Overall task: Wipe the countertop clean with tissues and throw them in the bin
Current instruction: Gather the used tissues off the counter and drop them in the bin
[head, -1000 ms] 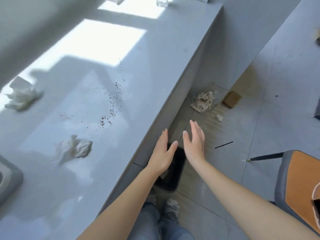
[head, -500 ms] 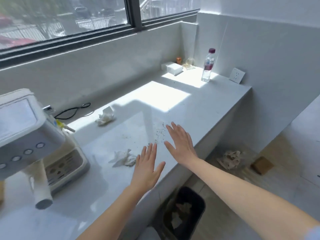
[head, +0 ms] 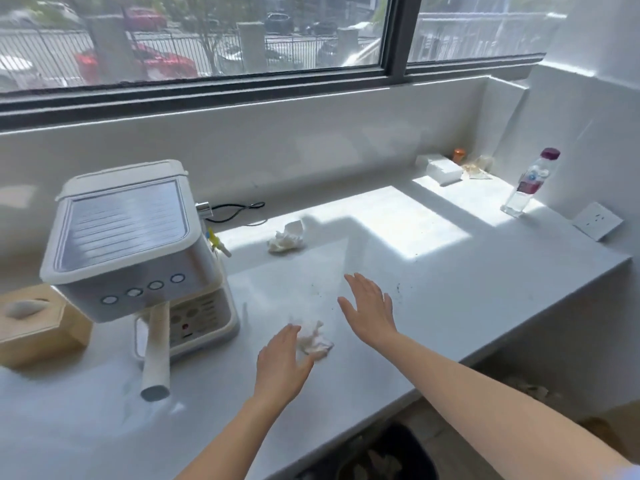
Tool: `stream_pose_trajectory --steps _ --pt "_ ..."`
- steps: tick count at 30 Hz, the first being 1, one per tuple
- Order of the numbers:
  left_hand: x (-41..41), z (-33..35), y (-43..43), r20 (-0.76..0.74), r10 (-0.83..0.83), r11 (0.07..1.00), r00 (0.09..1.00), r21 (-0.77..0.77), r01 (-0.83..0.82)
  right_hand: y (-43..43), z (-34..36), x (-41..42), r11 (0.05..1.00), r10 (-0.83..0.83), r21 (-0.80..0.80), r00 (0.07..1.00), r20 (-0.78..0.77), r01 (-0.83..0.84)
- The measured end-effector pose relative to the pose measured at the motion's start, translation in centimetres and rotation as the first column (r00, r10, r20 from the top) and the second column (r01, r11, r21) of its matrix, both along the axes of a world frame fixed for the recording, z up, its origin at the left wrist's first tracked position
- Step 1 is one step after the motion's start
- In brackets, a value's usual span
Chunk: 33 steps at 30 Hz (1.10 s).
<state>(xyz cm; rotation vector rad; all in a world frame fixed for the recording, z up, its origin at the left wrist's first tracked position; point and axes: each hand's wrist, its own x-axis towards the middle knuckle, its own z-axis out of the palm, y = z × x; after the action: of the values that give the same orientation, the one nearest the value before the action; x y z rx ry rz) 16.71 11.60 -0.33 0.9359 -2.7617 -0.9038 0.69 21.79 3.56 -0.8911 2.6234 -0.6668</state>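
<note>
A crumpled white tissue (head: 316,342) lies on the white countertop (head: 467,289), just right of my left hand (head: 282,363), whose open fingers reach its edge. My right hand (head: 370,308) hovers flat and open over the counter, beside a scatter of dark crumbs (head: 398,289). A second crumpled tissue (head: 286,237) lies farther back near the wall. The black bin (head: 391,455) stands on the floor below the counter's front edge, with tissues inside.
A white coffee machine (head: 135,258) stands at the left, a wooden tissue box (head: 33,323) beside it. At the far right corner are a water bottle (head: 528,183), a white box (head: 445,169) and a wall socket (head: 597,220). A black cable (head: 239,211) runs along the wall.
My view has risen from the floor and bin to the countertop. Both hands moved from above the bin onto the counter, the left one arriving at the near tissue.
</note>
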Motion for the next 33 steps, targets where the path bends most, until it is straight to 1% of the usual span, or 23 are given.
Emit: stream_pose_trajectory --steps 2,3,5,8,12,15,18,20,22,24,29,30,31,33 --pt "-0.6 -0.8 -0.5 0.009 0.01 0.995 1.0 0.098 -0.01 -1.8 -0.4 -0.9 1.0 -0.005 -0.017 1.0 0.025 0.005" --pt "-1.0 -1.3 -0.7 0.004 0.012 0.994 1.0 0.112 -0.012 -2.8 -0.6 -1.3 1.0 0.0 -0.03 0.999 0.032 0.001" --pt "-1.9 -2.0 -1.0 0.006 0.013 0.998 1.0 0.055 -0.014 -4.7 -0.8 -2.2 0.998 0.029 -0.052 0.999 0.036 -0.027" --pt "-3.5 -2.7 -1.6 0.038 -0.015 0.997 0.999 -0.077 0.018 -7.8 -1.1 -4.2 0.997 0.077 -0.024 0.997 0.031 -0.076" --pt "-4.8 -3.7 -2.5 0.087 -0.075 0.989 0.993 -0.119 0.085 -12.9 -1.7 -7.2 0.998 0.061 0.033 0.998 0.02 -0.062" --pt "-5.1 -4.0 -3.6 0.056 -0.064 0.987 0.996 -0.146 0.071 -16.9 -2.6 -8.9 0.996 0.078 0.043 0.997 0.011 -0.078" --pt "-5.4 -4.1 -4.5 0.02 -0.058 0.985 0.998 -0.162 0.061 -20.2 -4.0 -9.9 0.992 0.127 -0.023 0.992 -0.013 -0.127" --pt "-5.4 -4.6 -4.8 0.0 -0.067 0.984 0.998 -0.163 0.066 -21.9 -4.9 -10.2 0.986 0.163 -0.038 0.986 -0.045 -0.165" --pt "-5.2 -5.2 -5.1 -0.028 -0.057 0.988 0.998 -0.143 0.052 -23.2 -6.1 -10.3 0.986 0.164 -0.01 0.986 -0.028 -0.164" --pt "-5.1 -5.6 -5.2 -0.059 -0.038 0.992 0.998 -0.126 0.03 -24.0 -7.2 -10.4 0.992 0.122 0.043 0.992 -0.008 -0.122" --pt "-5.0 -6.1 -5.1 -0.106 -0.022 0.993 0.994 -0.119 0.009 -23.7 -8.4 -9.7 0.991 0.114 0.089 0.982 -0.148 -0.102" --pt "-5.0 -6.1 -5.1 -0.107 -0.019 0.994 0.994 -0.112 0.007 -23.5 -8.2 -9.6 0.99 0.117 0.09 0.983 -0.141 -0.105" --pt "-5.0 -6.1 -5.1 -0.107 -0.02 0.995 0.994 -0.103 0.009 -23.1 -7.9 -9.5 0.991 0.118 0.069 0.989 -0.095 -0.111" --pt "-5.0 -5.7 -5.2 -0.115 -0.003 0.998 0.993 -0.07 -0.005 -21.5 -7.1 -9.1 0.995 0.095 -0.045 0.993 0.069 -0.092"
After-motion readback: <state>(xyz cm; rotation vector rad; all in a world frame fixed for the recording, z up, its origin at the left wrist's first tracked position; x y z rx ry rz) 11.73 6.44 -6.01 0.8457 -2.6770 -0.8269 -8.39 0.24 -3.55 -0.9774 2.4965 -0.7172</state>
